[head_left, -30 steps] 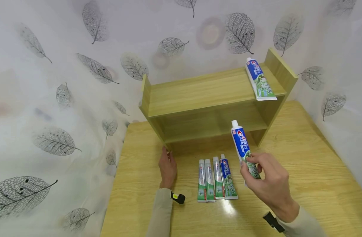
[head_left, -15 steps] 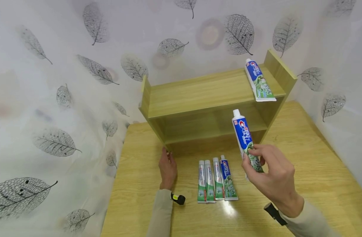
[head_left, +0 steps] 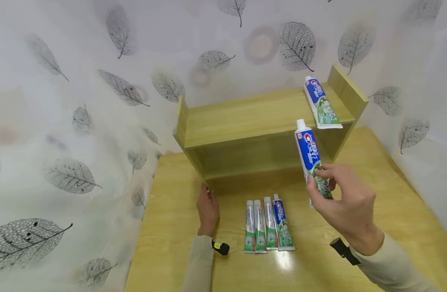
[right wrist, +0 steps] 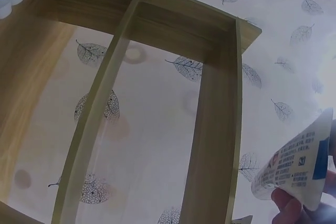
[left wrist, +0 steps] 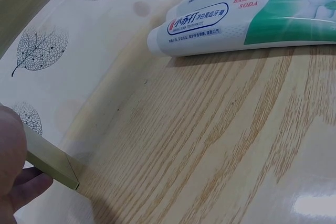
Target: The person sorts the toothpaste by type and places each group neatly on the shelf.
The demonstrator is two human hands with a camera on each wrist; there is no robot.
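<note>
On your left, the leaf-print wall runs down beside the left edge of the wooden table. Your left hand grips the near lower end of the left side panel of the wooden shelf unit, thumb and fingers on either side of the board. A strip of table separates that hand from three baking soda toothpaste tubes, lying side by side with caps to the far side. Just right of them lies a blue-and-green Crest tube, cap also far. Farther right, your right hand pinches the second Crest tube by its lower part between thumb and fingers; it is in the air, cap up and far, apart from the shelf unit's front edge. Beyond it, the third Crest tube rests on the top board near the right side panel, its flat end overhanging the near edge. Open board stretches left of it, and open table lies near and right of your right hand.
</note>
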